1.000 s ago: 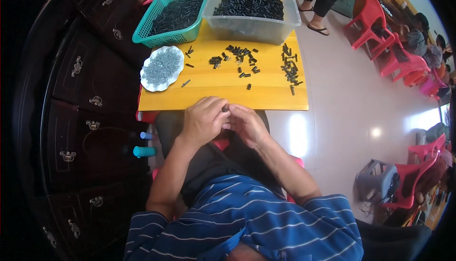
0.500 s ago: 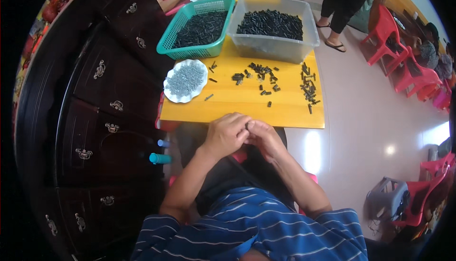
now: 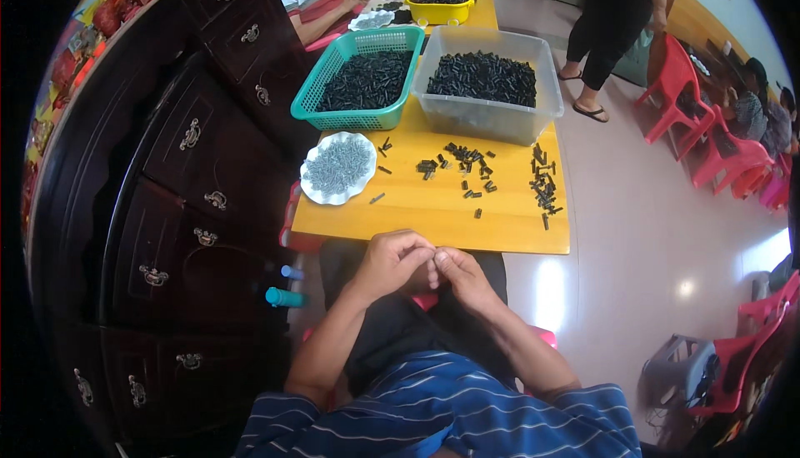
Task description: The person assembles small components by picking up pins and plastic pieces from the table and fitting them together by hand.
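Note:
My left hand (image 3: 395, 265) and my right hand (image 3: 463, 278) meet just in front of the table's near edge, above my lap. Both are closed, thumbs and fingertips pinched together, around something too small and too hidden to make out. Beyond them, short black cylindrical pieces (image 3: 470, 159) lie loose on the yellow table (image 3: 350, 223). A second loose group of black pieces (image 3: 543, 183) lies along the right edge. At the table's left, a white scalloped plate (image 3: 318, 195) holds many small silvery metal pins (image 3: 339, 165). One single pin (image 3: 377, 198) rests near that plate.
A green basket (image 3: 357, 118) and a clear plastic bin (image 3: 483, 120), both full of black pieces, stand behind. A dark cabinet (image 3: 158, 233) flanks the left. Past the bins sits a person in red (image 3: 308, 0); another person (image 3: 612, 25) stands at right near red chairs (image 3: 667, 83).
The view has tilted, so table and hands appear lower in the picture. My hands stay pinched together; the dark bit seen between the fingertips before is now hidden.

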